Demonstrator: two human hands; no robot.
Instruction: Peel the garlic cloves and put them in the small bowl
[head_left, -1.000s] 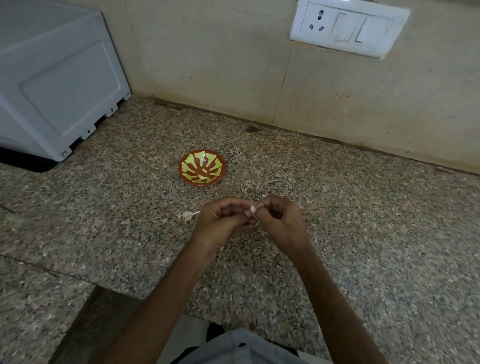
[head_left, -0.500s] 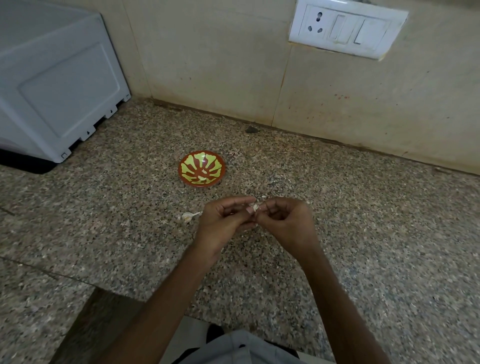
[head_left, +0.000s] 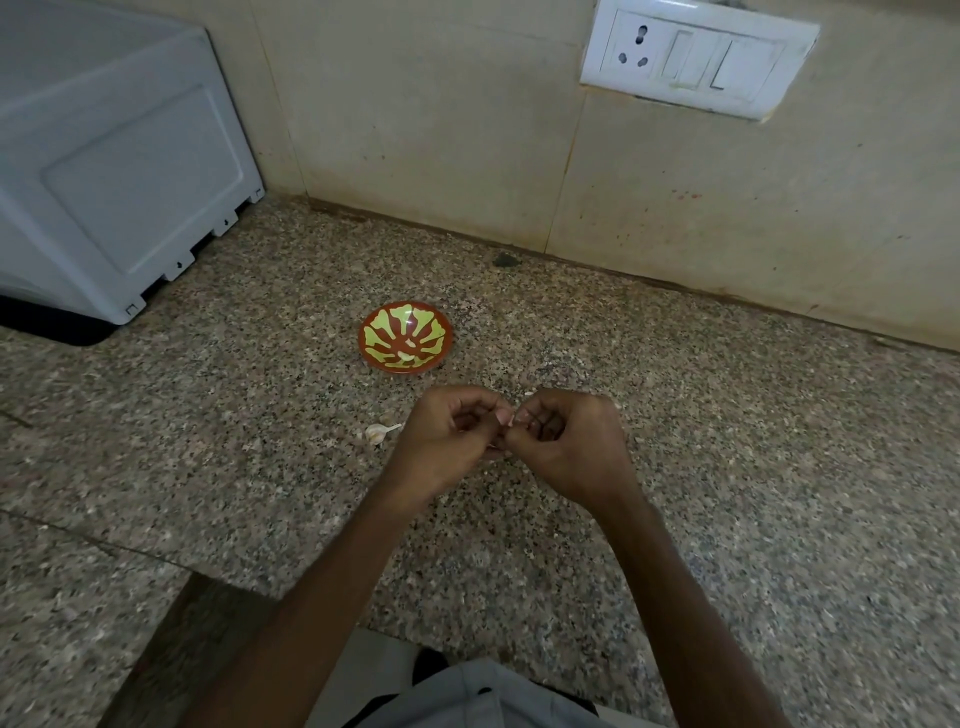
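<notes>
Landmark: the small bowl (head_left: 448, 332), red with a green pattern, stands on the stone desk (head_left: 727, 467); all places below are given from it.
Garlic clove: the garlic clove (head_left: 512, 421) is held in the air in front of the bowl, slightly to its right, near but not touching it. Only a small pale bit shows between the fingertips.
Left hand: the left hand (head_left: 447, 441) has curled fingers and pinches the clove from the left.
Right hand: the right hand (head_left: 566, 447) is curled too and pinches the same clove from the other side.
In the bowl: two peeled cloves (head_left: 408, 349) lie inside.
Spare clove: one spare clove (head_left: 376, 432), in its skin, lies on the desk in front of the bowl, slightly to its left.
Handling: I judge the clove very light and firm, and its skin thin, dry and easy to tear. Once bare it may be a little slippery.
Where to hold: it seems best to pinch the body with one hand and pull the skin from the pointed end with the nails of the other.
</notes>
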